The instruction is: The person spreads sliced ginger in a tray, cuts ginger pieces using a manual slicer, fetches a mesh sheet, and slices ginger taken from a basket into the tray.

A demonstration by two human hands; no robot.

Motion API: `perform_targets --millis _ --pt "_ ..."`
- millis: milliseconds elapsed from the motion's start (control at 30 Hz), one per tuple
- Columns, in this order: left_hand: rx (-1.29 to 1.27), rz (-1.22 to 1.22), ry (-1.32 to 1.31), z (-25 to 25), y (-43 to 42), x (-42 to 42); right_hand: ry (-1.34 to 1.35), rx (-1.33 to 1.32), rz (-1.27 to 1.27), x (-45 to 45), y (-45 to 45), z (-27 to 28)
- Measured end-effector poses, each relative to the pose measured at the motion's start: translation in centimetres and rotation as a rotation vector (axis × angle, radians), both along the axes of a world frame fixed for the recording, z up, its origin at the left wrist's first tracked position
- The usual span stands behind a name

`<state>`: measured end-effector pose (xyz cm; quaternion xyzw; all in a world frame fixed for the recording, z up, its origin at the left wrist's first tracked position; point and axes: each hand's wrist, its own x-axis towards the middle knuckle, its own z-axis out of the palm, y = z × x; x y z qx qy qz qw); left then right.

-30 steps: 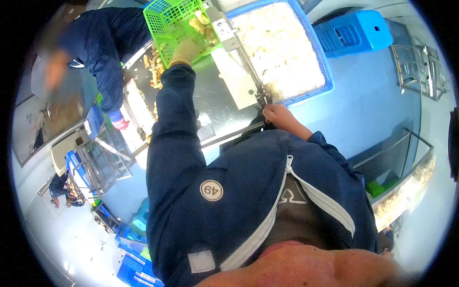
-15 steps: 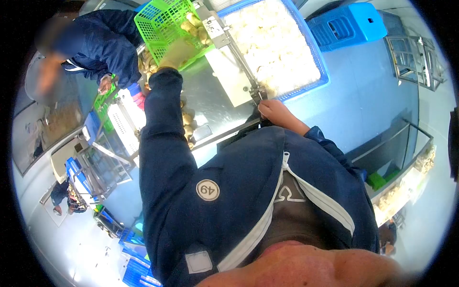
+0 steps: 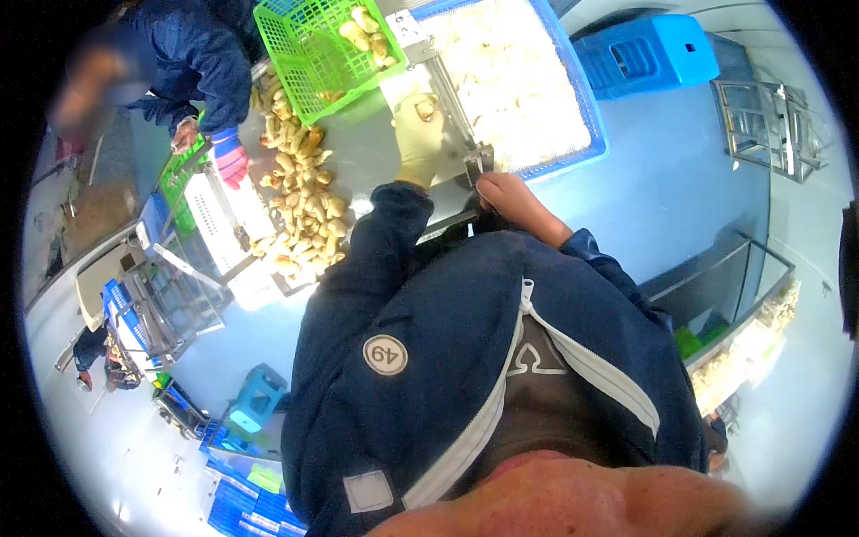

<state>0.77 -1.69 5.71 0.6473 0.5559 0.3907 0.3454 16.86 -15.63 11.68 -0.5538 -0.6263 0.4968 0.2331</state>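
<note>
My left hand (image 3: 417,139), in a pale glove, is closed on a small brown-and-cream mushroom (image 3: 427,109) over the white board of a slicer. Along that board's right side runs the slicer's long metal blade arm (image 3: 452,94). At the arm's near end, my bare right hand (image 3: 508,195) is closed around the handle, most of which is hidden by the fingers. Just right of the blade, a blue basket (image 3: 601,134) holds many thin white slices (image 3: 510,80). A green basket (image 3: 309,109) with several mushrooms (image 3: 362,31) stands beyond my left hand.
A heap of whole mushrooms (image 3: 304,206) lies on the steel table (image 3: 358,134) to the left. Across it, a co-worker's gloved hand (image 3: 231,161) is over another white slicer board (image 3: 213,219). A blue plastic stool (image 3: 644,58) stands at the right, with a metal rack (image 3: 765,125) beyond.
My left hand has come back from beside the green basket to the slicer board and now has a mushroom in it. My right hand stays at the handle. The mushroom heap shows more fully.
</note>
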Motion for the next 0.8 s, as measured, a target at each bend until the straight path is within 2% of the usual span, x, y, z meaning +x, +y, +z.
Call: perform_targets --millis 67,167,200,300,400,500,600,700,800 --pt "-0.059 0.023 -0.052 -2.4 -0.9 0.8 0.028 -0.068 -0.043 0.0 -0.1 0.2" --pt "-0.238 -0.029 -0.364 -4.0 -2.0 0.7 0.063 -0.131 -0.115 -0.3 0.0 1.0" --pt "-0.237 -0.045 -0.304 -2.2 -2.3 0.4 0.073 -0.147 -0.140 -0.4 -0.1 1.2" --pt "-0.187 -0.017 -0.223 -4.1 -1.7 -0.3 0.074 -0.194 -0.158 -0.5 0.0 0.6" --pt "-0.177 0.004 -0.281 -4.2 -1.5 -0.2 0.063 -0.214 -0.176 -0.5 0.0 0.5" --pt "-0.292 0.045 -0.275 -4.5 -0.8 -0.2 0.079 -0.251 -0.202 -0.5 -0.1 1.7" --pt "-0.281 0.035 -0.182 -5.3 -0.3 -0.3 0.051 -0.235 -0.213 -0.6 0.2 2.3" --pt "-0.132 0.001 -0.017 -5.4 -0.1 -0.3 0.107 -0.285 -0.310 -1.1 1.0 5.1" --pt "-0.249 -0.003 -0.072 -4.7 -0.1 -0.3 0.012 -0.272 -0.282 -1.1 1.0 4.5"
